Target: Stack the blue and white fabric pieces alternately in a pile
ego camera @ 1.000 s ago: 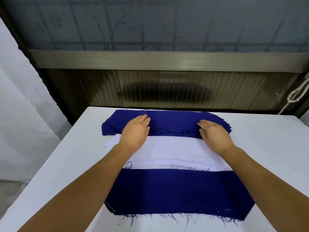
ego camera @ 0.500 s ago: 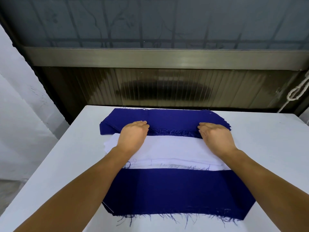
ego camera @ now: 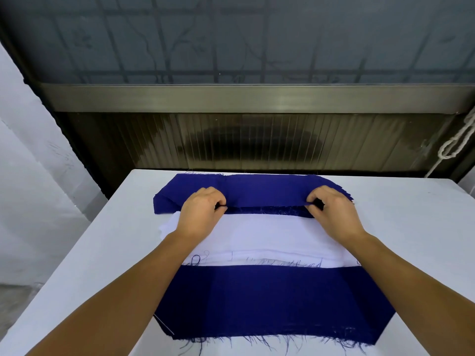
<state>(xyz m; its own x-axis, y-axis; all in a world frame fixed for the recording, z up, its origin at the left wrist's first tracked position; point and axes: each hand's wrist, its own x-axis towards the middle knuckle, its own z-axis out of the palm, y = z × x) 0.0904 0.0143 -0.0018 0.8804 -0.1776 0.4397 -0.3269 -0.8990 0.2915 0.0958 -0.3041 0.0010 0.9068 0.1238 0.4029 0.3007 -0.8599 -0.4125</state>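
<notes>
The far blue fabric pile [ego camera: 257, 190] lay across the worktop's [ego camera: 411, 227] far edge, its near hem pinched by the left hand [ego camera: 201, 213] and right hand [ego camera: 334, 211], white fabric [ego camera: 264, 235] just nearer.

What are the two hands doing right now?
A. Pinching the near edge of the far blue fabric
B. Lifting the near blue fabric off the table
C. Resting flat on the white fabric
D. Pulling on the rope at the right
A: the left hand and the right hand each pinch the frayed near edge of the top piece of the far blue fabric, just beyond the white fabric.
</notes>
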